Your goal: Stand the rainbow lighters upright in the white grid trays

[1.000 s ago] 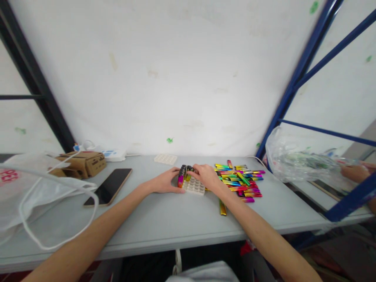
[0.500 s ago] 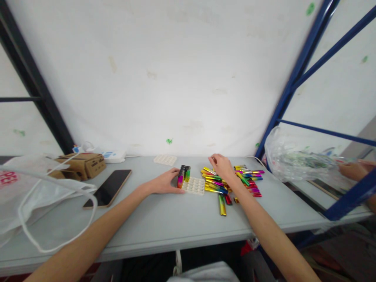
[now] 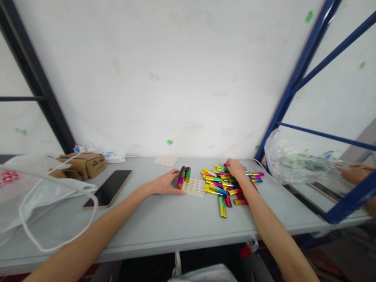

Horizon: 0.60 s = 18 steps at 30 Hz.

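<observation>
Several shiny lighters (image 3: pixel 181 178) in purple, red and green stand upright at the left end of a white tray (image 3: pixel 196 187) with rows of small holes. My left hand (image 3: pixel 166 183) steadies that end, its thumb at the near corner and its fingers against the back of the standing lighters. To the right lies a loose pile of metallic lighters (image 3: pixel 216 188) in gold, green, blue, pink and red. Over the far side of this pile is my right hand (image 3: pixel 235 169), fingertips closed on a small red piece, apparently a lighter; most of it is hidden.
A second white tray (image 3: pixel 165 160) lies near the wall. On the left are a phone (image 3: pixel 109 188), a cardboard box (image 3: pixel 85 164) and a white plastic bag (image 3: pixel 38 192). Right, beyond a blue frame post (image 3: pixel 282 105), are a clear plastic bag (image 3: pixel 293 160) and another person's hand (image 3: pixel 354 174).
My right hand has moved right, from above the pile's left part to its far right side, and its fingers have come down among the lighters. My left hand stays at the tray.
</observation>
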{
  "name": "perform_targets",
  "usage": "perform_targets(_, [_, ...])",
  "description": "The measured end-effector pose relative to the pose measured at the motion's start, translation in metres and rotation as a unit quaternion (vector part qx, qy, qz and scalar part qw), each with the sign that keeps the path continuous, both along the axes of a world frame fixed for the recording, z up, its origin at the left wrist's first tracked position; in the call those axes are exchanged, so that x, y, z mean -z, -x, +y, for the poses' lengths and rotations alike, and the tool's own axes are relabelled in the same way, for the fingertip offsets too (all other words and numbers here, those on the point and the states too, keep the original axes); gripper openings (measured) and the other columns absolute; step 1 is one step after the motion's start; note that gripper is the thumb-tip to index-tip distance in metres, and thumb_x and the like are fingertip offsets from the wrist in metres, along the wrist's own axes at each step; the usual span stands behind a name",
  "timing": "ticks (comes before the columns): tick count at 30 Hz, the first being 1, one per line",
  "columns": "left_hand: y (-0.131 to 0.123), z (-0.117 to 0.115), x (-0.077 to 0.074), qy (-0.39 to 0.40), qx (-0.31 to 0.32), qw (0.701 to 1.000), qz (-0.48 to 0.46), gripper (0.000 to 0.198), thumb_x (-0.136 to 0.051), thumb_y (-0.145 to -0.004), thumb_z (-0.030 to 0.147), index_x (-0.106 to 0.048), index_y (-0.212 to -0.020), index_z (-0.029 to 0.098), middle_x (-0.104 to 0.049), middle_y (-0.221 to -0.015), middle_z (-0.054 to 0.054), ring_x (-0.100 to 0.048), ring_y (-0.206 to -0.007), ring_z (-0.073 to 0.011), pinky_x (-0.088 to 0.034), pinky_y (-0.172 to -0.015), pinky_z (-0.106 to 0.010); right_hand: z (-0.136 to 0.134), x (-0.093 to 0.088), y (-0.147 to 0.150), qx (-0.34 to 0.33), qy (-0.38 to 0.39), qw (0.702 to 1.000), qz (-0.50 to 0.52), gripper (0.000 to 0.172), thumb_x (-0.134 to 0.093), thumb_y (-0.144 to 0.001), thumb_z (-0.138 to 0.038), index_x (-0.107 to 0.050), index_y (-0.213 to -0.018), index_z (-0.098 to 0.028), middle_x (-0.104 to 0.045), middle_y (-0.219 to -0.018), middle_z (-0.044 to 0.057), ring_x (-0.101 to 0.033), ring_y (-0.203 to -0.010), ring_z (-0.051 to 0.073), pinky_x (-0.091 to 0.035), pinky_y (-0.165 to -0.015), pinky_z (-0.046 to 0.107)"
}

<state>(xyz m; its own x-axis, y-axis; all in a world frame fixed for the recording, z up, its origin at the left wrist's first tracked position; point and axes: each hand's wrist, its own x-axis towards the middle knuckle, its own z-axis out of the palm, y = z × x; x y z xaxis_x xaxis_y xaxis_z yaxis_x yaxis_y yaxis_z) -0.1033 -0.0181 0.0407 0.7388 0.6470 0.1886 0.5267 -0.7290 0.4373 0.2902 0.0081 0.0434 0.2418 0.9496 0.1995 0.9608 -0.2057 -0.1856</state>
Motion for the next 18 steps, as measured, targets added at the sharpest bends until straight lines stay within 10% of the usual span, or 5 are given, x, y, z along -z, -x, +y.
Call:
perform_targets(9, [0.001,0.001,0.002,-0.001,-0.003,1.0,-0.014,0.08,-0.078,-0.075,0.07,-0.062,-0.134,0.019,-0.058,-0.143,-0.014,-0.057,-0.131,-0.0354,-0.045,-0.115,-0.044,0.006,-0.006,0.006,-0.107,-0.19,0.967,0.13,0.038,-0.055,-0.094,-0.017,-0.067,-0.129,-0.011,-0.071,-0.126,0.018,-0.072,-0.099,0.022,-0.052,-0.098,0.034])
perform_targets(18, [0.0,-0.002,-0.002,0.017,-0.002,1.0,-0.018,0.079,-0.079,-0.074,0.069,-0.062,-0.134,0.019,-0.058,-0.144,-0.014,-0.056,-0.131,-0.0355,-0.043,-0.116,-0.045,-0.018,0.003,0.075,-0.317,-0.083,0.799,0.504,0.035,-0.068,-0.088,-0.05,-0.076,-0.097,-0.016,-0.074,-0.085,0.002,-0.064,-0.077,0.018,-0.051,-0.075,0.031])
